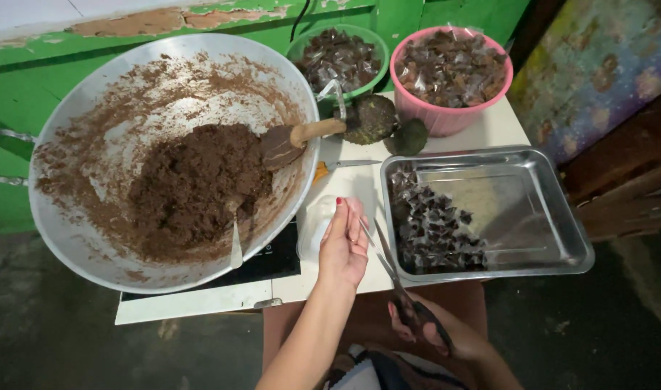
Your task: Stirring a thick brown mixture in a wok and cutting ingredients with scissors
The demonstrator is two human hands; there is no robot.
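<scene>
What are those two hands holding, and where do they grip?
Right hand holds dark-handled metal scissors by the handle loops. Left hand pinches something too small to tell.

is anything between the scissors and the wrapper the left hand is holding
Nothing visible. The scissors in the right hand point up at the clear wrapper pinched by the left hand, open table between.

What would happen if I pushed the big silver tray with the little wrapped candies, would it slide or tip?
The tray would probably slide easily: it looks like thin, smooth metal on a smooth white table. It might tip, since its right corner seems to hang past the table edge. The wrapped pieces are heaped on its left side, so they would likely shift about.
</scene>
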